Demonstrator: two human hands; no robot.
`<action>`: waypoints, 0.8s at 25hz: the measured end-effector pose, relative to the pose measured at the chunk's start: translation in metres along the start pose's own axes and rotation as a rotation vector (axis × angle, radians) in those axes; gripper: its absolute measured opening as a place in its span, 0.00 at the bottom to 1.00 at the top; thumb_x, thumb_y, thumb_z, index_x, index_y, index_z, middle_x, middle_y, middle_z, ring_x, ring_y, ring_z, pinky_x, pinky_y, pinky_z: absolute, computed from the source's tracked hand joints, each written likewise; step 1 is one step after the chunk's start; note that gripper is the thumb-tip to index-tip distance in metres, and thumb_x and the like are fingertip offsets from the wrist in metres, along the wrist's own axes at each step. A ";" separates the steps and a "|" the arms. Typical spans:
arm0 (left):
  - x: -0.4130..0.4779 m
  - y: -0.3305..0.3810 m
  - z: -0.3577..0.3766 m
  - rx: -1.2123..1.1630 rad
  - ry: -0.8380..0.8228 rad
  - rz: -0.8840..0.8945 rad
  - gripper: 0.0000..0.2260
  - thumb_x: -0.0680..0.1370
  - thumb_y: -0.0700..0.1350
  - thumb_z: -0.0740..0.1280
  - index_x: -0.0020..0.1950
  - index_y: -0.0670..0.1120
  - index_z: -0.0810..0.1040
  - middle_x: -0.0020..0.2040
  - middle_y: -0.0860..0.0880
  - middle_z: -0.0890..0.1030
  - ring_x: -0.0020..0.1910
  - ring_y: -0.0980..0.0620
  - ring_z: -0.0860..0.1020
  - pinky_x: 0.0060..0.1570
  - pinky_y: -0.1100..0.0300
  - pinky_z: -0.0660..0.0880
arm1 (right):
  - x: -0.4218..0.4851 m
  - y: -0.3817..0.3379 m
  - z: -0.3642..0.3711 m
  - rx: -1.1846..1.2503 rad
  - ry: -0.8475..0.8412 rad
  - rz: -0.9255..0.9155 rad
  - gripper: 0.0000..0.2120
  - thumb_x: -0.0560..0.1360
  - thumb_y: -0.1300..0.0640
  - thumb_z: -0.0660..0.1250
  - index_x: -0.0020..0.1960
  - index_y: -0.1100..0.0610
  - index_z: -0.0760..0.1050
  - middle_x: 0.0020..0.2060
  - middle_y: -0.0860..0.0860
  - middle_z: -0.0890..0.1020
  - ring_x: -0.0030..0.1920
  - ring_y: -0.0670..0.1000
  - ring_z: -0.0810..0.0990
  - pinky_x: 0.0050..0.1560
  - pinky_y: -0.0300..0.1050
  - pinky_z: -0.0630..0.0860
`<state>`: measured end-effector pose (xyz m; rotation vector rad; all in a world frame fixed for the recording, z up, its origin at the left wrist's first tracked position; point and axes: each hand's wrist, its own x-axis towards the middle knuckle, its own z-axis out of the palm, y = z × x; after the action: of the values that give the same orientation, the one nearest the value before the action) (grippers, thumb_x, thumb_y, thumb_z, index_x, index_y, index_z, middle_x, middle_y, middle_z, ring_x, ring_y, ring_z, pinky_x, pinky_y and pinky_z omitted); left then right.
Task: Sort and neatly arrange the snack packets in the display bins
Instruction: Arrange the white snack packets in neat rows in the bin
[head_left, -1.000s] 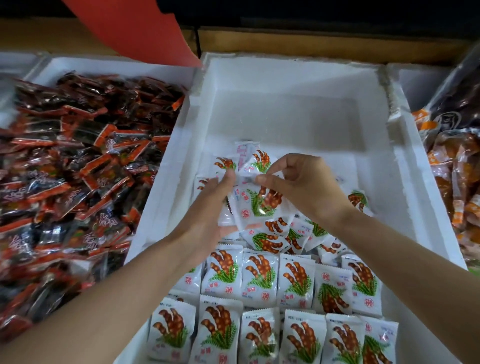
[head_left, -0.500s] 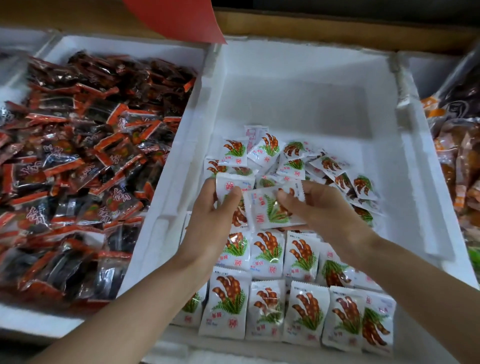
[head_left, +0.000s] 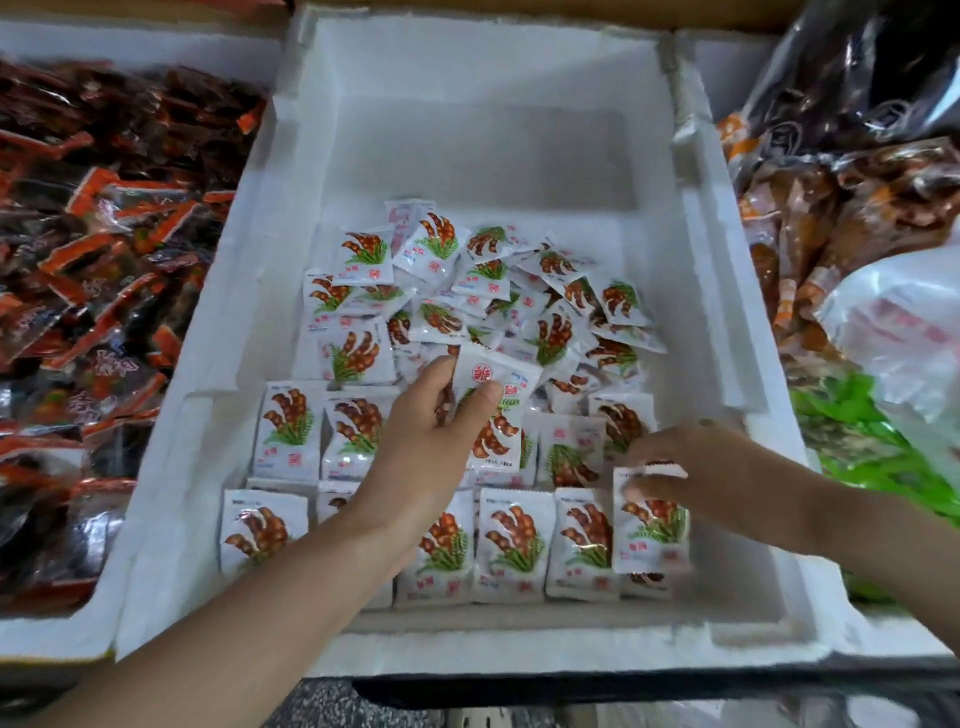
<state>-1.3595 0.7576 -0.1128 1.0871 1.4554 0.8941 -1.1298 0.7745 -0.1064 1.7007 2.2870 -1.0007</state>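
White snack packets (head_left: 514, 540) printed with brown pods lie in the white foam bin (head_left: 717, 332), in neat rows along its near side with a loose heap (head_left: 483, 280) behind. The left hand (head_left: 431, 457) pinches a middle packet (head_left: 493, 379) between thumb and fingers. The right hand (head_left: 691, 467) pinches an end packet (head_left: 652, 525) at the right end of the nearest row. Dark red packets (head_left: 104, 249) fill the bin to the left.

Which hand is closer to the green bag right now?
Right. The right hand sits by the right wall of the white bin, just left of the green bag; the left hand is mid-bin, farther left.
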 end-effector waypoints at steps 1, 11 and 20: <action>-0.001 0.001 0.006 0.011 -0.020 -0.009 0.30 0.73 0.59 0.63 0.74 0.51 0.66 0.72 0.53 0.68 0.70 0.56 0.67 0.69 0.59 0.63 | -0.002 0.006 0.005 -0.005 -0.036 0.028 0.11 0.76 0.49 0.66 0.57 0.44 0.78 0.56 0.41 0.79 0.54 0.40 0.78 0.57 0.36 0.72; -0.012 0.006 0.039 -0.014 -0.128 0.005 0.07 0.79 0.48 0.64 0.49 0.62 0.73 0.42 0.71 0.79 0.43 0.75 0.75 0.42 0.76 0.69 | -0.007 0.009 0.032 0.086 0.050 0.077 0.10 0.77 0.54 0.64 0.58 0.49 0.75 0.53 0.48 0.80 0.50 0.48 0.80 0.52 0.44 0.78; -0.024 -0.006 0.026 0.101 -0.170 0.058 0.17 0.71 0.37 0.73 0.53 0.55 0.74 0.50 0.57 0.79 0.44 0.71 0.78 0.42 0.77 0.72 | 0.000 -0.037 0.016 0.536 0.254 -0.090 0.09 0.73 0.46 0.66 0.48 0.51 0.75 0.42 0.48 0.81 0.43 0.45 0.78 0.48 0.42 0.75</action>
<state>-1.3342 0.7322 -0.1151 1.2553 1.3449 0.7553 -1.1678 0.7599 -0.1032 2.0282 2.4128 -1.6201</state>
